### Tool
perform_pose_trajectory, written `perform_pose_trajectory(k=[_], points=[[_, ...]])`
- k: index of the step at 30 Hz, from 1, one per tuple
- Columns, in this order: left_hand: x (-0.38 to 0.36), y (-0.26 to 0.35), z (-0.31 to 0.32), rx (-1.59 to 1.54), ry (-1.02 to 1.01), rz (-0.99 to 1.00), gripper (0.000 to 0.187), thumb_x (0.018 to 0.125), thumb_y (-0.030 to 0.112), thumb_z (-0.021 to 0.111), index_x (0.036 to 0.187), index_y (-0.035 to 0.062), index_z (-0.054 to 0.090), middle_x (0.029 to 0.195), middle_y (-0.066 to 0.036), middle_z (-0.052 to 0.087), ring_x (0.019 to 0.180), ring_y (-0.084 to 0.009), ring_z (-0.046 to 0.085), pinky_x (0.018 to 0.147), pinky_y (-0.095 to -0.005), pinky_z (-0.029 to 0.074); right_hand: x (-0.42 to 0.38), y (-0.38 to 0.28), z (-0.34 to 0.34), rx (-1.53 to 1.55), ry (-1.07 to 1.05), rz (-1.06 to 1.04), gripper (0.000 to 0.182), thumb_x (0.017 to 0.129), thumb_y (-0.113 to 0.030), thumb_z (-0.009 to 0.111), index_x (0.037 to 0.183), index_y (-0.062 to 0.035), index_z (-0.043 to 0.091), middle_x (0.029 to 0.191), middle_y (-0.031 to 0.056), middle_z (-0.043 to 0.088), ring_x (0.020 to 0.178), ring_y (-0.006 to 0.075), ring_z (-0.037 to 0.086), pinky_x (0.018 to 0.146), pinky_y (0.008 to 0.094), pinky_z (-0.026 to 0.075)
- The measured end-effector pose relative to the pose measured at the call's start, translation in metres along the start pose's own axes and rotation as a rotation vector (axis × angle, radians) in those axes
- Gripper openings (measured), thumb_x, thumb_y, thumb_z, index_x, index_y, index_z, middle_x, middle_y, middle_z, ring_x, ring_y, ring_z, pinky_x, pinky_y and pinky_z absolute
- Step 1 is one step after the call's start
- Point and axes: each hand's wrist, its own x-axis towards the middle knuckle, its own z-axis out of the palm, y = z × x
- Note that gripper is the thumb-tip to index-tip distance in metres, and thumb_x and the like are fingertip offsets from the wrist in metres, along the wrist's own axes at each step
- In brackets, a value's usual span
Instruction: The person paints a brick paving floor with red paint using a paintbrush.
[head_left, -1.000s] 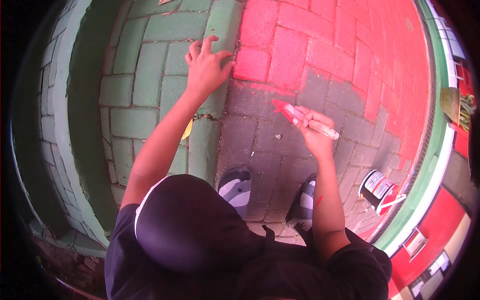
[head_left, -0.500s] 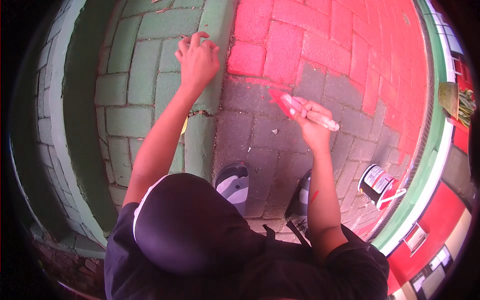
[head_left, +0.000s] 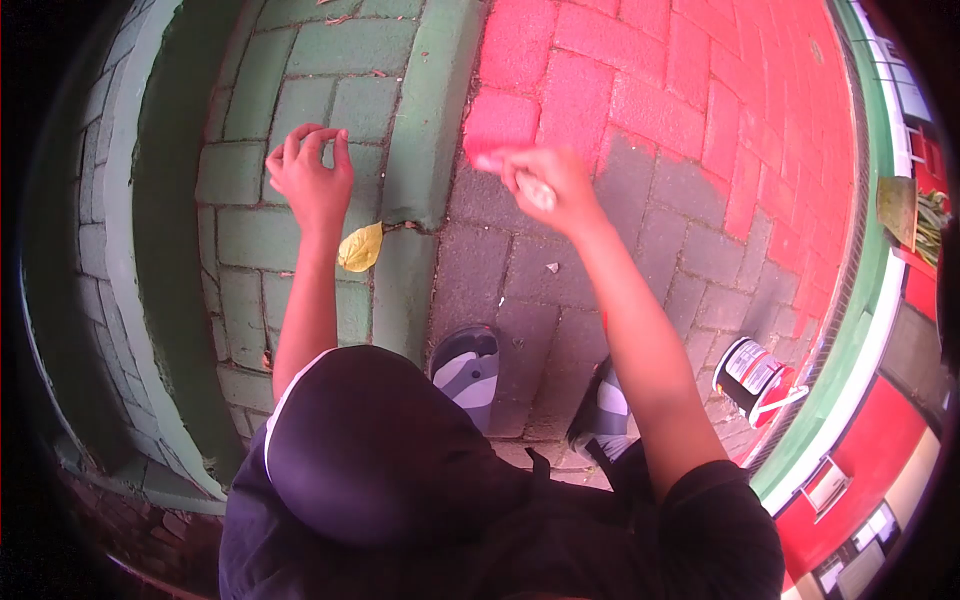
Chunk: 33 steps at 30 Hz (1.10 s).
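Note:
My right hand (head_left: 562, 188) is closed around a paintbrush (head_left: 537, 191) with a pale handle. Motion blurs the bristle end, which is over the border between wet-looking red pavers (head_left: 500, 118) and unpainted grey pavers (head_left: 480, 200). My left hand (head_left: 314, 180) hovers above the green-painted pavers (head_left: 250, 238), its fingers loosely bent and apart, with nothing visible in them. Close to that wrist, a yellow leaf (head_left: 360, 247) lies on the green paving. A red smear marks my right forearm.
A paint bucket (head_left: 752, 380) with a white handle stands at the right, on the pavers near the green edging. A raised green curb (head_left: 425, 130) separates the green and red areas. My shoes (head_left: 466, 372) are on the grey pavers. A potted plant (head_left: 930, 222) is at far right.
My right hand has moved left and up with the paintbrush, toward the curb. My left hand has shifted left and down, away from the curb, and the yellow leaf is now fully uncovered.

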Motion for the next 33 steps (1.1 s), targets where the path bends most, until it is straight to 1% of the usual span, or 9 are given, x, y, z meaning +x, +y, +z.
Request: perform_pose_trajectory(k=[3,7,10,15,19,20,25,28,33], points=[[0.009,-0.022,0.001,0.088,-0.086,-0.081,0.016,0.091,0.031,0.073,0.095,0.0159,0.076,0.117,0.003,0.069,0.114,-0.0283,0.055,0.095,-0.0481,0.043,-0.039,-0.006,-0.005,0.127,-0.144,0.116,0.011,0.073,0.008,0.056,0.068,-0.0017,0.058,0.085,0.0171,0.073,0.101,0.0246,0.075,0.074,0.0347,0.057],[0.006,-0.028,0.011,-0.036,0.071,0.012,0.016,0.091,0.028,0.073,0.092,0.0121,0.076,0.105,-0.002,0.073,0.106,-0.029,0.06,0.092,-0.041,0.046,-0.082,-0.021,-0.02,0.213,-0.209,0.266,0.012,0.072,0.011,0.056,0.066,-0.0002,0.056,0.084,0.0168,0.074,0.101,0.0249,0.075,0.073,0.0337,0.057],[-0.001,-0.018,0.005,-0.137,-0.087,0.055,0.011,0.091,0.021,0.072,0.094,0.0117,0.075,0.107,0.0,0.073,0.107,-0.0281,0.061,0.093,-0.0422,0.047,-0.09,-0.03,-0.029,0.22,-0.282,0.348,0.014,0.074,0.012,0.059,0.066,0.0006,0.056,0.09,0.0153,0.076,0.099,0.0237,0.075,0.076,0.0322,0.058],[0.003,-0.039,-0.006,-0.094,-0.014,0.117,0.01,0.09,0.017,0.071,0.095,0.0087,0.073,0.106,-0.004,0.073,0.102,-0.0287,0.062,0.093,-0.0409,0.047,-0.064,-0.027,-0.037,0.466,0.163,0.385,0.024,0.084,0.015,0.058,0.066,0.0001,0.058,0.098,0.0142,0.077,0.107,0.0197,0.072,0.087,0.0281,0.057],[-0.002,-0.039,-0.016,-0.116,0.039,0.102,0.01,0.09,0.017,0.072,0.094,0.0076,0.072,0.107,-0.006,0.072,0.103,-0.0292,0.062,0.093,-0.0406,0.047,-0.021,-0.017,-0.024,0.215,0.407,0.244,0.013,0.083,0.012,0.061,0.073,0.0037,0.06,0.1,0.0172,0.076,0.107,0.0239,0.073,0.087,0.0287,0.057],[-0.007,-0.034,-0.016,-0.108,0.04,0.095,0.01,0.09,0.017,0.072,0.094,0.0076,0.072,0.107,-0.006,0.072,0.103,-0.0292,0.062,0.093,-0.0406,0.047,-0.011,-0.008,-0.016,0.195,0.436,0.195,0.009,0.082,0.01,0.061,0.076,0.0039,0.06,0.099,0.0176,0.076,0.103,0.0216,0.074,0.079,0.0293,0.057],[-0.032,-0.005,-0.018,-0.301,-0.067,0.114,0.01,0.09,0.014,0.073,0.096,0.0062,0.07,0.108,-0.007,0.071,0.105,-0.029,0.059,0.093,-0.0398,0.046,0.011,0.006,0.013,0.161,0.265,0.128,0.01,0.079,0.004,0.059,0.072,-0.0033,0.061,0.092,0.0158,0.074,0.095,0.0177,0.075,0.064,0.0332,0.051],[-0.03,-0.005,-0.007,-0.351,-0.05,0.09,0.01,0.089,0.014,0.074,0.095,0.0066,0.07,0.108,-0.007,0.07,0.106,-0.0303,0.057,0.095,-0.0406,0.045,0.0,-0.016,0.005,-0.178,-0.24,0.131,0.006,0.073,0.003,0.061,0.071,0.0,0.057,0.096,0.0117,0.077,0.09,0.0199,0.075,0.076,0.0302,0.056],[-0.051,0.036,-0.004,-0.363,-0.063,0.175,0.01,0.09,0.011,0.071,0.099,0.0078,0.069,0.12,-0.009,0.064,0.117,-0.0342,0.05,0.1,-0.0457,0.041,0.038,0.014,-0.002,0.278,0.007,0.211,0.016,0.077,0.007,0.068,0.069,0.0002,0.056,0.087,0.0097,0.076,0.092,0.015,0.073,0.077,0.028,0.056]])
